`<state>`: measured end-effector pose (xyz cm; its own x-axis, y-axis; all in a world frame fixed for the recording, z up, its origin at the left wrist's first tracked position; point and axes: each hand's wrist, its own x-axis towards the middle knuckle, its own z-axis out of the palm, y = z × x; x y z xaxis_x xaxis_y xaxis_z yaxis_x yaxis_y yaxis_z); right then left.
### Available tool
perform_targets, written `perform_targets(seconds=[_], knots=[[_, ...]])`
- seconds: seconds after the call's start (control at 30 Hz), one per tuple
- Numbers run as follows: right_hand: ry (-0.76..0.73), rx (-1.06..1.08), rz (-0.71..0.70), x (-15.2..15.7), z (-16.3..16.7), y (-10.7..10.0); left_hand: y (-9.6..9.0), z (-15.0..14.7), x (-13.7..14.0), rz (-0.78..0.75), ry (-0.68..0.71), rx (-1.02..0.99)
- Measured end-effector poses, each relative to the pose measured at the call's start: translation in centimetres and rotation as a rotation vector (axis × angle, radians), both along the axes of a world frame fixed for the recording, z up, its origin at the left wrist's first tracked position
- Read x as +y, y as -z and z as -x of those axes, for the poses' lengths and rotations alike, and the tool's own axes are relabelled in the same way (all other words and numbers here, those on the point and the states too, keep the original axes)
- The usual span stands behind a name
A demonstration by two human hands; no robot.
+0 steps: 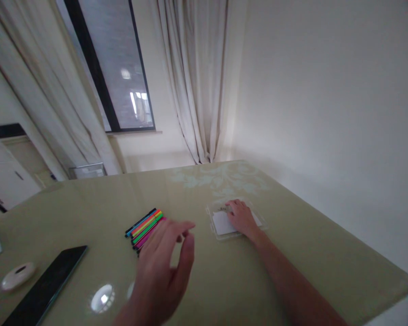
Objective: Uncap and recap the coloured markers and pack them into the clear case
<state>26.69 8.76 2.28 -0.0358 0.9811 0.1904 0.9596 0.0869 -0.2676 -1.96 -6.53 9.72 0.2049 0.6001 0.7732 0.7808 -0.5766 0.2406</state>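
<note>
Left hand (165, 267): raised above the table (105, 208), cut off at the wrist; fingers loosely curled, thumb held apart. Marker pens (147, 226): laid side by side just beyond the left fingers, partly hidden by them. Right hand (242, 218): arm outstretched, fingers bent down over a clear case (211, 223); whether anything is pinched cannot be told. White paper (222, 224): contained in the case, partly covered by the right fingers.

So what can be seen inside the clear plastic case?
White paper shows in the clear plastic case, plus something dark by the right hand, too small to identify. The hand hides whatever lies beneath it.
</note>
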Motion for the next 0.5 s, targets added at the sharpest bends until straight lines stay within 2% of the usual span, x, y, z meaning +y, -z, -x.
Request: perform_targets(seconds=[0.07, 0.13, 0.2, 0.27, 0.33, 0.4, 0.47, 0.5], knots=[[0.008, -0.024, 0.009, 0.0, -0.3, -0.1, 1.1, 0.0, 3.6, 0.128, -0.094, 0.141], [0.039, -0.065, 0.018, -0.1, -0.8, -0.1, 3.3, 0.9, 6.2, 0.273, -0.212, 0.283], [0.076, -0.105, 0.023, -0.2, -1.4, -0.1, 5.6, 2.3, 7.3, 0.351, -0.323, 0.315], [0.108, -0.131, 0.021, -0.2, -1.8, -0.2, 7.4, 3.5, 7.6, 0.41, -0.368, 0.329], [0.14, -0.136, -0.001, -0.3, -1.8, -0.5, 8.2, 4.1, 7.5, 0.443, -0.341, 0.333], [0.157, -0.102, -0.065, -0.6, -1.1, -1.0, 8.3, 4.1, 7.6, 0.447, -0.313, 0.332], [0.103, -0.005, -0.159, -1.2, 0.4, -1.7, 8.1, 3.7, 7.7, 0.44, -0.3, 0.326], [0.028, 0.072, -0.194, -1.7, 1.5, -1.9, 8.1, 3.3, 7.8, 0.443, -0.285, 0.317]])
